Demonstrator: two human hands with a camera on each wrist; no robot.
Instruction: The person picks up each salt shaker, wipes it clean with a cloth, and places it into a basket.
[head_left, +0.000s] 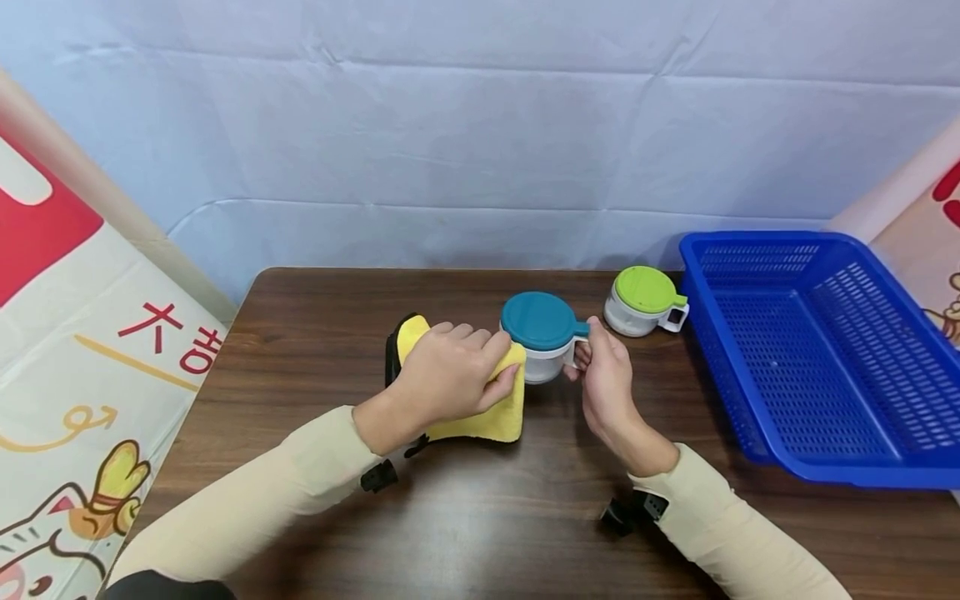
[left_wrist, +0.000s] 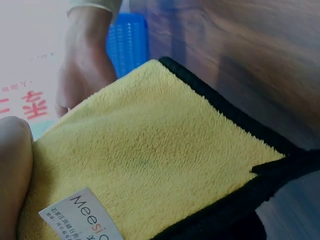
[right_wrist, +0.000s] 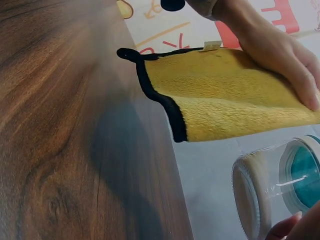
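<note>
Fingers of the left hand (head_left: 453, 371) are curled over a yellow cloth (head_left: 480, 427), which is pinched against the thumb. By the right hand (head_left: 609, 375), the handle of the blue-lidded jar (head_left: 538, 321) is pinched between thumb and fingers; how the lower fingers are set cannot be told. The jar is held right of the cloth, above the middle of the table (head_left: 315, 350), and seems to be lifted off the wood. Whether it is touched by the cloth cannot be made out.

As a judgement, the jar could be twisted out of the pinch if its far side were pushed hard, since only the handle is gripped. The lid could be snagged by a loose fold, and the cloth's dark border could be dragged across the wood.

Farther right, the green-lidded jar (head_left: 647, 292) is set just beside the blue basket (head_left: 723, 367), so a wide swing that way could be blocked. The table's far edge lies not far beyond both jars, with pale sheeting behind. More room is left toward the near side and the left.
</note>
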